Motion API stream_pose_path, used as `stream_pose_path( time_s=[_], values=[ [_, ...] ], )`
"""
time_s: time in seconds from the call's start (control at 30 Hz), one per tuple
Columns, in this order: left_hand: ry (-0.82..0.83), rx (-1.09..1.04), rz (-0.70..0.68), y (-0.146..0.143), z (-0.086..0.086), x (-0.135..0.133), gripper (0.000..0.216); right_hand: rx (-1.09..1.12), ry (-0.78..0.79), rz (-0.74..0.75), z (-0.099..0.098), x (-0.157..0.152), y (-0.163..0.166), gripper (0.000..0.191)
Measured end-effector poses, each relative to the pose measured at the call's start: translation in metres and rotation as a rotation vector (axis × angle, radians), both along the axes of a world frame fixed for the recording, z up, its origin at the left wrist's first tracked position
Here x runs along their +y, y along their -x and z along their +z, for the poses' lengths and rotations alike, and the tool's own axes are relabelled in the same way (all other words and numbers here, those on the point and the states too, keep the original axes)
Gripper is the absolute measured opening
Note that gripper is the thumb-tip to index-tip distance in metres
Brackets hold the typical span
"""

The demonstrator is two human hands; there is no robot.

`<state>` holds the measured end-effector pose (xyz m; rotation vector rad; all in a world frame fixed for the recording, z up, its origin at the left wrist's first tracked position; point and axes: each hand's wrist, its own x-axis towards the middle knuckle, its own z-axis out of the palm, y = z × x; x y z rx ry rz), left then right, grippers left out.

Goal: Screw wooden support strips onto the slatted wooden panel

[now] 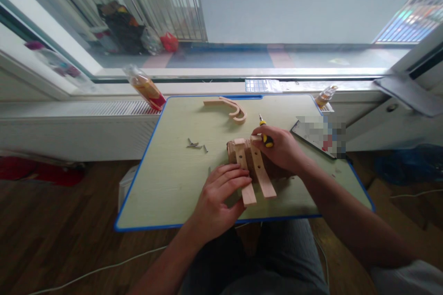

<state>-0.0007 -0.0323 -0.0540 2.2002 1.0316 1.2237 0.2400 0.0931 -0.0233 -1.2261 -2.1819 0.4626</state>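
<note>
My left hand [221, 191] grips the near part of a pale wooden strip [249, 195], fingers across its top and thumb at its near edge. That strip and a second pale strip with dark holes [265, 179] lie side by side over a brown wooden block [230, 151]. In my right hand [282, 145] is a screwdriver [267, 140] with a black and yellow handle, its tip pointing away from me. The fingers of this hand also touch the far end of the second strip. Part of the block is hidden by my hands.
Two hook-shaped wooden pieces [238, 113] lie at the table's far side. Several screws [194, 145] are loose on the left. A phone-like flat object [311, 138], partly blurred out, lies on the right. Bottles [147, 87] stand beyond the blue-edged table [166, 179].
</note>
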Motion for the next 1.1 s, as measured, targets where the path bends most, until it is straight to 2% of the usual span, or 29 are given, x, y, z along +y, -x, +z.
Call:
stream_pose_path(
  time_s=[0.17,0.27,0.33,0.43,0.5,0.57,0.63,0.7,0.8,0.93,1.0,1.1],
  values=[
    [0.001,-0.003,0.003,-0.002,0.002,-0.003,0.044,0.001,0.001,-0.008,0.002,-0.002,0.001,0.014],
    [0.014,0.037,0.060,0.007,0.008,-0.004,0.048,0.017,0.000,-0.023,0.003,-0.004,0.002,0.016],
    [0.024,0.084,0.134,0.021,0.012,-0.004,0.047,0.034,0.002,-0.040,0.004,-0.006,0.001,0.024],
    [0.003,0.166,0.240,0.052,0.016,0.000,0.033,0.077,0.005,-0.079,0.005,-0.011,-0.005,0.037],
    [0.006,0.237,0.297,0.073,0.015,0.005,0.023,0.130,-0.002,-0.122,0.007,-0.017,-0.011,0.038],
    [0.020,0.316,0.339,0.089,0.014,0.011,0.015,0.207,-0.009,-0.169,0.008,-0.027,-0.017,0.030],
    [0.050,0.383,0.318,0.098,0.013,0.017,0.013,0.290,0.002,-0.190,0.009,-0.038,-0.022,0.022],
    [0.048,0.486,0.250,0.099,0.015,0.023,0.015,0.361,0.041,-0.174,0.010,-0.050,-0.026,0.022],
    [-0.027,0.726,0.147,0.091,0.023,0.032,0.020,0.441,0.105,-0.145,0.011,-0.064,-0.029,0.026],
    [-0.147,1.035,-0.011,0.075,0.038,0.047,0.014,0.533,0.152,-0.127,0.014,-0.071,-0.031,0.027],
    [-0.176,1.072,-0.071,0.070,0.042,0.054,0.016,0.574,0.158,-0.125,0.016,-0.071,-0.032,0.027],
    [-0.102,0.969,-0.093,0.069,0.043,0.064,0.016,0.624,0.160,-0.127,0.019,-0.069,-0.034,0.030]
  ],
)
